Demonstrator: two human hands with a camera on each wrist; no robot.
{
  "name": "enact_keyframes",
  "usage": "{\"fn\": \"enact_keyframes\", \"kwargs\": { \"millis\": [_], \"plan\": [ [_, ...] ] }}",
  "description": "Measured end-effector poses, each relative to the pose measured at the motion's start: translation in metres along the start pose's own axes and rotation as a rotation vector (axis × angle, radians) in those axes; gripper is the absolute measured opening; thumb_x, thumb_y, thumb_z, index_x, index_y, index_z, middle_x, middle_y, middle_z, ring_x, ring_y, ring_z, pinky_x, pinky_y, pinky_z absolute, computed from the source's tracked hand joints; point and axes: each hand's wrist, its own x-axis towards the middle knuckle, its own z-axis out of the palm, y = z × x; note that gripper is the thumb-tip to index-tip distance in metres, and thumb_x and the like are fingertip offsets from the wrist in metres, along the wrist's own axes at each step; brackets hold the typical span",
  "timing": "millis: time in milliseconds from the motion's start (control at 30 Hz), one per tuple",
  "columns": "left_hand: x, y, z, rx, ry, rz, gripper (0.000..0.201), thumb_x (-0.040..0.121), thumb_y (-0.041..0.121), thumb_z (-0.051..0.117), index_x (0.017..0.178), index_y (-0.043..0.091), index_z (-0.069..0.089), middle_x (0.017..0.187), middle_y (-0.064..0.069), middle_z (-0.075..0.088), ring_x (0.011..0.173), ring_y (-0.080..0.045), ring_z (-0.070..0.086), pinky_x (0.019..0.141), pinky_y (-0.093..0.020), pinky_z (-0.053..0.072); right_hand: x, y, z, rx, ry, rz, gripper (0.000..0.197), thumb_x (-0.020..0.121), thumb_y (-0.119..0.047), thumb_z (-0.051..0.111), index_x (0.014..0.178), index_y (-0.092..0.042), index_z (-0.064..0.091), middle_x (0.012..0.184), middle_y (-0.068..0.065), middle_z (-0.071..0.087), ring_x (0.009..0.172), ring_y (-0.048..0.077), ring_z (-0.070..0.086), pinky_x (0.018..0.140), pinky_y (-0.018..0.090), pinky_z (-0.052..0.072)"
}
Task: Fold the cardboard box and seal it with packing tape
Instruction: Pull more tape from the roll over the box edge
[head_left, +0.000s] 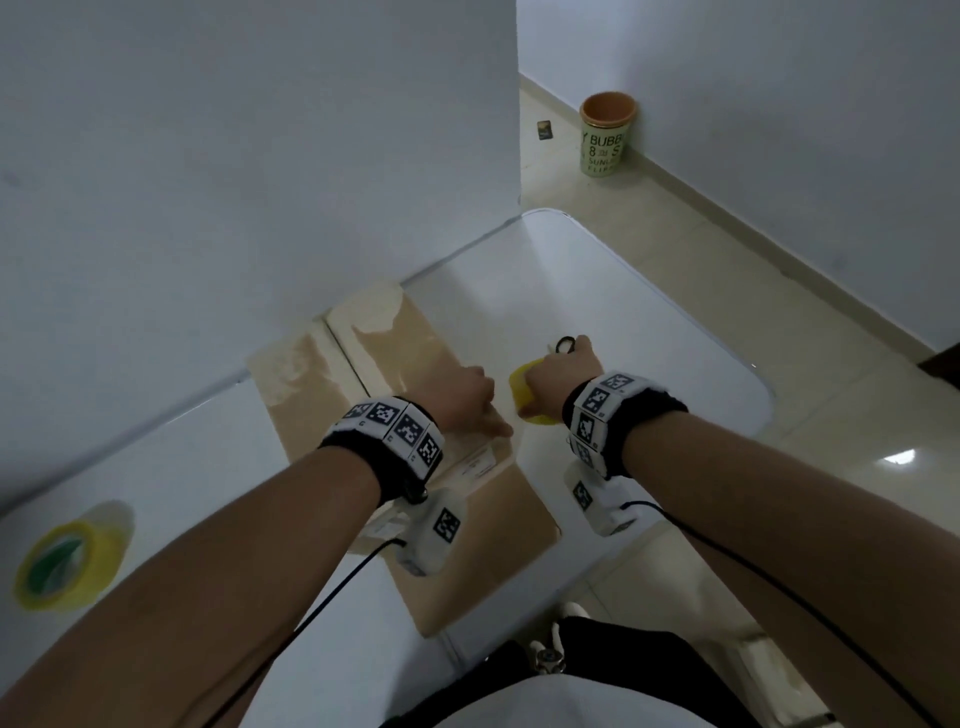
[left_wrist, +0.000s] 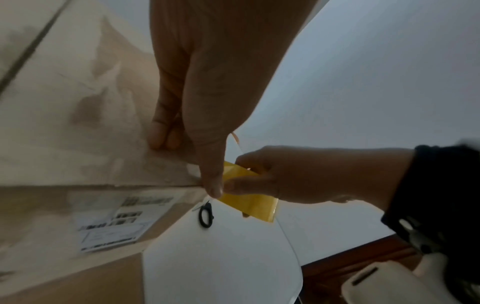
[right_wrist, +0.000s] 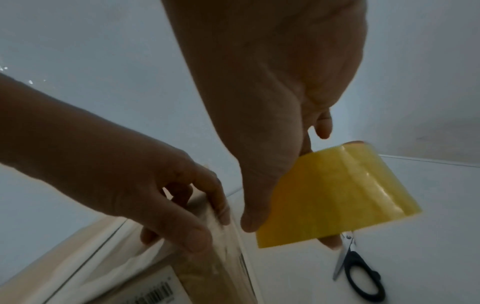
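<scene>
The brown cardboard box (head_left: 395, 343) lies on the white table (head_left: 623, 322) with its top flaps closed; a shipping label (left_wrist: 114, 224) shows on its side. My left hand (head_left: 467, 397) presses straight fingers (left_wrist: 161, 135) on the box top at its right edge, where glossy tape (right_wrist: 213, 236) lies over the corner. Just to the right, my right hand (head_left: 563, 374) grips a yellow roll of packing tape (head_left: 524, 397), (right_wrist: 332, 195) held close against the box edge. The roll's core is hidden by the hand.
Black-handled scissors (head_left: 565, 344), (right_wrist: 361, 273) lie on the table just beyond my right hand. A second yellow tape roll (head_left: 67, 556) sits at the table's near left. A white wall (head_left: 260, 156) stands close behind the box. A bin (head_left: 607, 135) stands on the floor.
</scene>
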Motion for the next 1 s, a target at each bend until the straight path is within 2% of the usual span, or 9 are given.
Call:
{"fn": "enact_keyframes", "kwargs": {
  "millis": [133,267,467,600,667,733,800,867,1000],
  "plan": [
    [0.002,0.001,0.004,-0.036,0.026,0.017,0.063,0.08,0.061,0.061,0.119,0.011,0.057,0.115,-0.005,0.052,0.098,-0.024,0.056,0.089,-0.04,0.049,-0.003,-0.001,0.008,0.195,-0.108,0.04,0.053,0.092,-0.059,0.04,0.109,-0.014,0.062,0.109,0.007,0.063,0.099,0.026,0.062,0.083,0.036,0.045],
    [0.002,0.007,0.004,-0.061,0.019,0.002,0.058,0.083,0.054,0.06,0.12,0.009,0.053,0.117,-0.007,0.048,0.099,-0.024,0.054,0.089,-0.039,0.048,-0.004,-0.003,0.008,0.328,-0.256,0.061,0.062,0.098,-0.055,0.034,0.119,-0.002,0.059,0.121,0.013,0.061,0.1,0.027,0.059,0.089,0.035,0.045],
    [0.002,0.006,0.004,-0.065,0.022,0.009,0.06,0.084,0.053,0.059,0.124,0.009,0.051,0.122,-0.007,0.046,0.104,-0.024,0.052,0.086,-0.033,0.046,-0.004,0.004,0.017,0.516,-0.349,0.053,0.066,0.099,-0.052,0.029,0.119,0.006,0.055,0.106,0.016,0.056,0.112,0.033,0.059,0.067,0.03,0.044],
    [0.0,0.007,0.002,-0.074,0.021,0.013,0.06,0.084,0.053,0.06,0.124,0.009,0.051,0.123,-0.006,0.046,0.104,-0.023,0.052,0.086,-0.033,0.045,-0.007,0.011,0.018,0.655,-0.344,0.056,0.062,0.096,-0.049,0.045,0.132,0.001,0.047,0.132,0.018,0.052,0.119,0.033,0.055,0.097,0.041,0.048],
    [0.0,0.007,0.002,-0.085,0.018,0.011,0.059,0.085,0.052,0.06,0.124,0.009,0.05,0.123,-0.006,0.045,0.103,-0.022,0.052,0.085,-0.032,0.045,-0.009,0.016,0.015,0.668,-0.383,0.068,0.057,0.09,-0.038,0.06,0.133,-0.003,0.047,0.135,0.016,0.051,0.118,0.033,0.056,0.1,0.045,0.048],
    [-0.002,0.008,0.002,-0.088,0.017,0.01,0.059,0.085,0.052,0.059,0.123,0.008,0.05,0.123,-0.006,0.044,0.103,-0.023,0.052,0.086,-0.033,0.045,-0.012,0.02,0.011,0.591,-0.36,0.058,0.051,0.086,-0.025,0.067,0.128,-0.001,0.05,0.129,0.016,0.053,0.112,0.034,0.059,0.093,0.042,0.052],
    [-0.002,0.008,0.002,-0.083,0.018,0.014,0.058,0.085,0.053,0.059,0.123,0.008,0.05,0.123,-0.007,0.044,0.102,-0.024,0.053,0.087,-0.035,0.046,-0.017,0.023,0.005,0.482,-0.271,0.003,0.035,0.089,-0.021,0.065,0.114,0.001,0.054,0.11,0.014,0.058,0.106,0.033,0.063,0.072,0.029,0.056],
    [-0.002,0.008,0.001,-0.08,0.022,0.022,0.057,0.086,0.052,0.059,0.122,0.008,0.051,0.122,-0.007,0.045,0.1,-0.022,0.052,0.083,-0.033,0.045,-0.018,0.027,-0.001,0.378,-0.172,-0.056,0.023,0.093,-0.017,0.059,0.107,0.0,0.055,0.093,0.01,0.055,0.096,0.028,0.063,0.051,0.02,0.042],
    [-0.004,0.008,0.0,-0.092,0.022,0.038,0.057,0.086,0.051,0.06,0.121,0.007,0.052,0.122,-0.006,0.045,0.093,-0.018,0.048,0.077,-0.028,0.038,-0.009,0.027,-0.005,0.272,-0.061,-0.084,0.034,0.096,-0.016,0.048,0.128,-0.007,0.056,0.122,0.01,0.059,0.104,0.028,0.059,0.073,0.026,0.043]
  ]
}}
